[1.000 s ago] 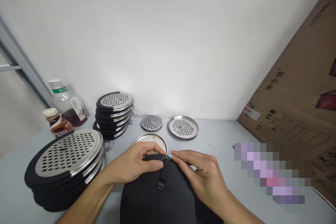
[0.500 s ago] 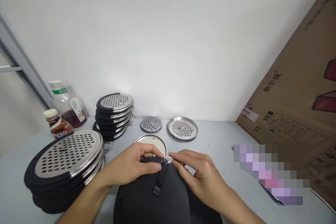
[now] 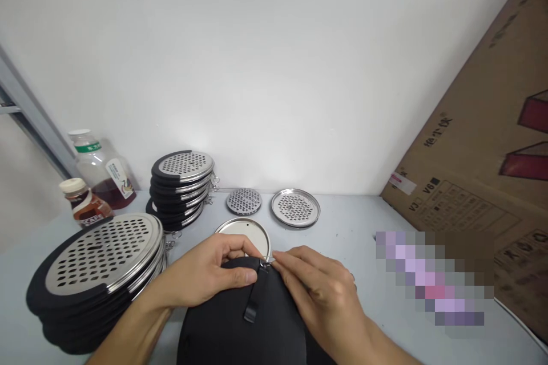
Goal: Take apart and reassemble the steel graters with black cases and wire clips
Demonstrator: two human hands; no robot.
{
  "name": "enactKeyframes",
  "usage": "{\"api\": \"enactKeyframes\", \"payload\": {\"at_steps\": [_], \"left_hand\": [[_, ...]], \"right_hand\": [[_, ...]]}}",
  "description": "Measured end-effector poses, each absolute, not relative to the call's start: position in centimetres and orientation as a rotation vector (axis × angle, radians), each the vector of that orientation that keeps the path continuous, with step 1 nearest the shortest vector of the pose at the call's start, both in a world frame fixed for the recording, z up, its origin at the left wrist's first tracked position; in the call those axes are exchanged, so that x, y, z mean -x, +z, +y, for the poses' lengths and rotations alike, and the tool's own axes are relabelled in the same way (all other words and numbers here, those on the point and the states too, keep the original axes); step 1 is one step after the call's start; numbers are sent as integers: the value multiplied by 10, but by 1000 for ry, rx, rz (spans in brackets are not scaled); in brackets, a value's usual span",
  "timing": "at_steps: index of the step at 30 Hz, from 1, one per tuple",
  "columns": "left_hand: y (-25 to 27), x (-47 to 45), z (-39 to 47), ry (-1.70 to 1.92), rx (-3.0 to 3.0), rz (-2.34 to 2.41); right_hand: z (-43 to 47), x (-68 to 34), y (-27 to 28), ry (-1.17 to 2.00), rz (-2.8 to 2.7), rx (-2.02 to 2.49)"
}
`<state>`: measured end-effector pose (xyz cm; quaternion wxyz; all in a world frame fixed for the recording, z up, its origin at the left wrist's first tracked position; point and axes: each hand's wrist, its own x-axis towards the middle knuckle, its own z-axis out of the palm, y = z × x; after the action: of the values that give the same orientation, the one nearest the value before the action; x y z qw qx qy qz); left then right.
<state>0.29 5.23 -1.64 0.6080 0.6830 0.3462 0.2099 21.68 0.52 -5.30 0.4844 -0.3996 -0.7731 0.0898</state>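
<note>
At the front of the table is a large, smooth black rounded piece (image 3: 274,336); its kind is unclear. A short black strap (image 3: 252,305) lies on its top. My left hand (image 3: 209,271) grips the far edge of this piece between thumb and fingers, just left of a small metal ring (image 3: 266,261). From the right, my right hand (image 3: 321,282) pinches the ring with thumb and forefinger at the strap's upper end. Behind my fingers lies a pale round metal disc (image 3: 244,232), partly hidden.
Two stacks of perforated metal discs with black covers, a near stack (image 3: 105,256) and a far stack (image 3: 184,188), stand left. Two loose grater-like discs (image 3: 244,201) (image 3: 295,208) lie by the wall. Bottles (image 3: 103,174) stand far left. A cardboard box (image 3: 471,142) leans right, near a blurred-out item (image 3: 428,279).
The view has shifted slightly, moving most things a little left. My right hand has turned a little, and the ring now appears tilted flatter between my fingers.
</note>
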Motion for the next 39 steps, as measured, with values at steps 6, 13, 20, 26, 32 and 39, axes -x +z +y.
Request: {"api": "enactKeyframes", "payload": {"at_steps": [6, 13, 20, 26, 32, 39], "left_hand": [[-14, -5, 55, 574, -1586, 855], [-20, -6, 57, 547, -1625, 840], [-28, -9, 58, 556, -1628, 846], [-35, -21, 53, 594, -1564, 807], [-16, -4, 55, 630, -1402, 996], [2, 2, 77, 1046, -1322, 1162]], "right_hand": [[7, -214, -55, 815, -1572, 1076], [9, -208, -56, 999, -1441, 1083], [10, -210, -52, 975, -1481, 1073], [11, -201, -59, 1037, -1494, 1013], [33, -252, -34, 821, -1263, 1108], [41, -346, -52, 934, -1697, 1583]]}}
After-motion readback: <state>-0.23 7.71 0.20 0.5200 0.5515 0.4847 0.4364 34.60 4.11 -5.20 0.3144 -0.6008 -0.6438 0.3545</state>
